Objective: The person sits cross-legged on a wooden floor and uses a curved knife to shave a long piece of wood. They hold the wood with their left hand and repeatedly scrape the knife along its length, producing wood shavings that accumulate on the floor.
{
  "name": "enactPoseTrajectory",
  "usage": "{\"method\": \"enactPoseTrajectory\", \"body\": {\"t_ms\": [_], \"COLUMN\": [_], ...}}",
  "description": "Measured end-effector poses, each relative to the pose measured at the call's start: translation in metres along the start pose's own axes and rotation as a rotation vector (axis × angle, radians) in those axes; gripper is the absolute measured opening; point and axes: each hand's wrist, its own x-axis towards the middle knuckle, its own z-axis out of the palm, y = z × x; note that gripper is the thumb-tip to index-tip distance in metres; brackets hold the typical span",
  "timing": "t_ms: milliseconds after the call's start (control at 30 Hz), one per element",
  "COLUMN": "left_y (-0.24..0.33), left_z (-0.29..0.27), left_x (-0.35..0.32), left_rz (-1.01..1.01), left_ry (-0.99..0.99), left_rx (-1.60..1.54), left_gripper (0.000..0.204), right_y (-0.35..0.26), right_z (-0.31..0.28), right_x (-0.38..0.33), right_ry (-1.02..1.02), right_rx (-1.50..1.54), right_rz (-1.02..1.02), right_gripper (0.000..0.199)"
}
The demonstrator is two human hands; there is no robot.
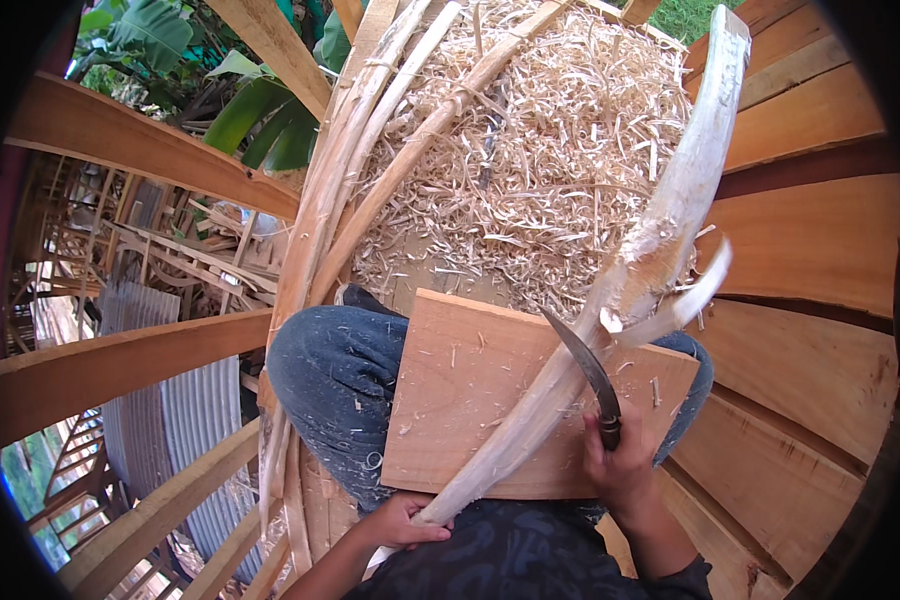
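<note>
A long, pale, peeled branch (530,425) lies slanted across my lap, from my belly up to the far right. My left hand (410,522) is closed round its near, thinner end. In my right hand (625,465) is a sickle-like curved knife (592,372); its dark blade points up and left, close to the branch. Whether the edge touches the wood, I cannot tell. Farther up, the branch has a rough brownish patch, and a blurred pale curved piece (698,295) sticks out beside it. Under the branch, a flat wooden board (460,395) rests across my thighs.
Curly wood shavings (540,170) are heaped on the floor ahead. Long wooden strips and poles (315,215) lean along the left. A plank wall (800,240) stands close on the right. Open wooden rails (130,365) run along the left, with corrugated sheets (205,410) beyond.
</note>
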Motion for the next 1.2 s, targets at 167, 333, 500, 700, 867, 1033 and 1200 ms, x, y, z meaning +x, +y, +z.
{"method": "enactPoseTrajectory", "body": {"t_ms": [167, 333, 500, 700, 867, 1033, 1200], "left_y": [-0.004, 0.007, 0.015, 0.009, 0.011, 0.011, 0.009], "left_z": [0.000, 0.002, 0.003, -0.001, 0.000, 0.002, -0.001], "left_x": [0.002, -0.005, -0.001, -0.002, -0.001, -0.005, 0.001], "left_rz": [0.032, -0.034, -0.060, -0.070, -0.061, -0.063, -0.062], "left_ry": [0.006, 0.003, 0.000, -0.028, -0.026, -0.005, -0.043], "left_rx": [-0.003, -0.011, -0.035, -0.041, -0.045, -0.028, -0.060], "left_gripper": [0.026, 0.026, 0.025, 0.026, 0.027, 0.025, 0.023], "right_y": [-0.017, -0.012, -0.015, -0.004, -0.007, -0.014, -0.017], "right_z": [-0.015, -0.025, -0.015, -0.005, -0.024, -0.032, -0.011], "right_x": [0.007, 0.015, 0.002, 0.013, 0.013, 0.018, 0.003], "right_ry": [-0.466, -0.334, -0.088, 0.102, -0.373, -0.398, -0.170], "right_rx": [0.308, 0.793, 0.768, 0.110, 0.295, 0.714, 1.137], "right_rz": [0.099, 0.518, 0.562, 0.089, 0.137, 0.554, 0.670], "right_gripper": [0.024, 0.020, 0.012, 0.020, 0.021, 0.016, 0.011]}}
